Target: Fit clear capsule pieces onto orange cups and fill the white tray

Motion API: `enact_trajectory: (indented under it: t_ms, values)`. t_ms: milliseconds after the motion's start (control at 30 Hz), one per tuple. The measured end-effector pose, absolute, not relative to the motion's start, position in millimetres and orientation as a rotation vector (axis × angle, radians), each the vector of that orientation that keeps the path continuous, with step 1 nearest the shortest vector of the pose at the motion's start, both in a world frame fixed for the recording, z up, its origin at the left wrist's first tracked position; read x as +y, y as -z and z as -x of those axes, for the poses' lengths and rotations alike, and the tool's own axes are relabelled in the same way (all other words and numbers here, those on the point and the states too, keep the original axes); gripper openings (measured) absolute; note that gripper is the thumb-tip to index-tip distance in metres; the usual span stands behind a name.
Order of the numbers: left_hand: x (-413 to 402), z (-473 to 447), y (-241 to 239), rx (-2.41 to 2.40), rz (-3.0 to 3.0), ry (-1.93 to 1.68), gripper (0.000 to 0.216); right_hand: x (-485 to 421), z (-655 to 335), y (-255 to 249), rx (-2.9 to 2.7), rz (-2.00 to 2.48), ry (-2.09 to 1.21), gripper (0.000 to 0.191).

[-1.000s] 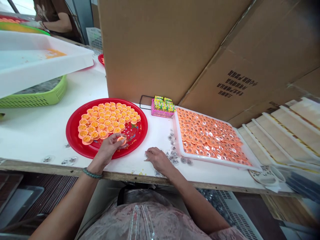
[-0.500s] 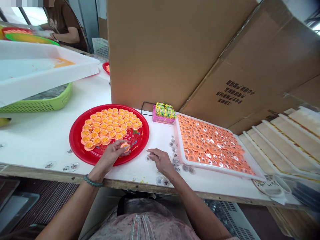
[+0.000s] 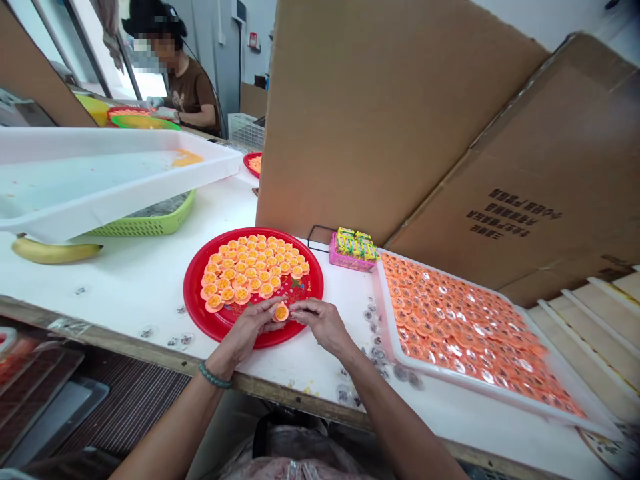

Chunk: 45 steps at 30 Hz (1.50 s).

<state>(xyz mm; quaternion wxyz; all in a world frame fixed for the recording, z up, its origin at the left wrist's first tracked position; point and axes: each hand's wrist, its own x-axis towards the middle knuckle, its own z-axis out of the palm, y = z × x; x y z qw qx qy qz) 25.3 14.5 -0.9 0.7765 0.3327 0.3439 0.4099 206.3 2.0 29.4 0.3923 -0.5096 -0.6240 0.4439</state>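
My left hand [image 3: 250, 328] pinches a small round orange disc [image 3: 281, 312] with a yellow centre, over the near edge of a red round tray [image 3: 194, 293]. Closed at the fingertips, my right hand [image 3: 326, 325] meets the disc's right side; anything between those fingertips is too small to make out. Many similar orange discs [image 3: 250, 270] lie in rows across the tray. To the right, a white rectangular tray [image 3: 453, 369] is filled with orange discs [image 3: 465, 320] that have glossy, dark-marked centres. Clear round pieces with dark middles [image 3: 379, 353] lie scattered between the trays.
A pink basket [image 3: 350, 261] of yellow-green packets stands against tall cardboard [image 3: 340, 120]. At left are a white tray [image 3: 210, 167], a green basket [image 3: 165, 223] and a banana [image 3: 57, 251]. Stacked pale trays [image 3: 590, 320] stand at far right. Another person [image 3: 193, 93] works behind.
My right hand has come left to meet the disc in my left hand, which now shows its yellow face. The camera view has shifted, so everything sits farther right and lower.
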Motion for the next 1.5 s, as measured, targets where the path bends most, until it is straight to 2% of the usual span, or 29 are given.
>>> enact_trajectory:
  t_ms: [133,367,600,900,1033,1133,1267,1400,1500]
  values:
    - [15,-27,-2,0.752,-0.712,-0.896,0.040,12,-195,-35,-1.533,1.300,-1.284,0.012]
    - [15,-31,-2,0.823,-0.671,-0.957,0.041,19,-189,-27,-1.482,1.353,-1.224,0.011]
    - [16,-31,-2,0.841,-0.653,-0.950,0.036,18,-186,-22,-1.300,1.343,-1.357,0.016]
    - [16,-30,4,0.761,-0.755,-0.929,0.036,16,-178,-17,-1.271,1.409,-1.185,0.011]
    - [11,-29,3,0.718,-0.859,-0.921,0.038,17,-177,-21,-1.238,1.447,-1.249,0.007]
    - [10,-29,3,0.746,-0.909,-0.924,0.045,18,-179,-22,-1.239,1.462,-1.306,0.008]
    - [10,-29,-2,0.751,-0.923,-0.929,0.063,14,-183,-20,-1.461,1.452,-1.129,0.027]
    - [9,-27,-7,0.783,-0.957,-0.876,0.078,3,-186,-18,-1.768,1.445,-0.868,0.014]
    - [11,-26,-6,0.891,-1.020,-0.797,0.082,-6,-187,-15,-1.740,1.497,-0.840,0.017]
